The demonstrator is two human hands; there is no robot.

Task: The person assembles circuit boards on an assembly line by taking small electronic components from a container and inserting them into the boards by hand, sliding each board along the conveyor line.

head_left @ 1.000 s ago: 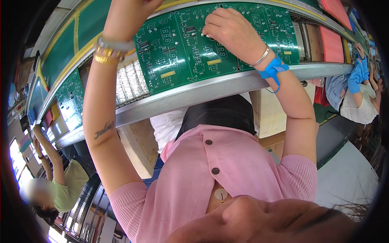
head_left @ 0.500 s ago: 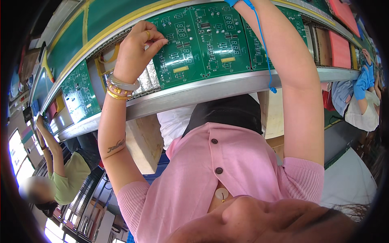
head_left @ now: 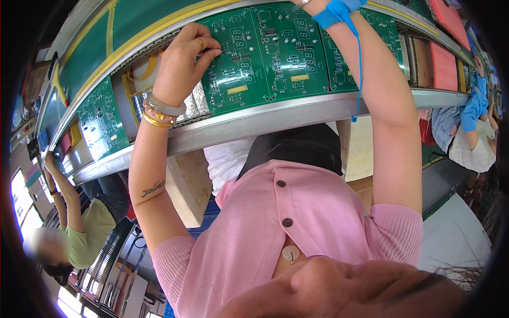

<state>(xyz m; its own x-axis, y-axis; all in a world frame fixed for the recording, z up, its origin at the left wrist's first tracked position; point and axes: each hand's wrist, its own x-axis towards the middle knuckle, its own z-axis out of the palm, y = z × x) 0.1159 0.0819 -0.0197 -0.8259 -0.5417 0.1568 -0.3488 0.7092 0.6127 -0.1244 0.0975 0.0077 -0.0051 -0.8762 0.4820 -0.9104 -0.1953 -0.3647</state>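
My left hand [head_left: 186,59] is over the left part of a green circuit board panel [head_left: 260,79]. Its fingers are curled, with thumb and forefinger pinched together at the board's surface. Whatever they hold, if anything, is too small to make out. The panel bears white digit displays, small chips and yellow strips. My right forearm [head_left: 384,79] crosses the panel's right side. A blue wrist strap [head_left: 339,13] with a hanging blue cord [head_left: 360,63] is around that wrist. The right hand lies beyond the top edge, its fingers hidden.
A metal rail [head_left: 238,119] runs along the near side of the line. Another green board [head_left: 101,119] lies farther left, and a pink foam block [head_left: 444,66] sits at right. Co-workers are at the far left, in a green top [head_left: 90,233], and the far right.
My right arm has drawn back slightly, bringing more of the blue strap into view, and its cord has swung. My left hand stays pinched at nearly the same spot.
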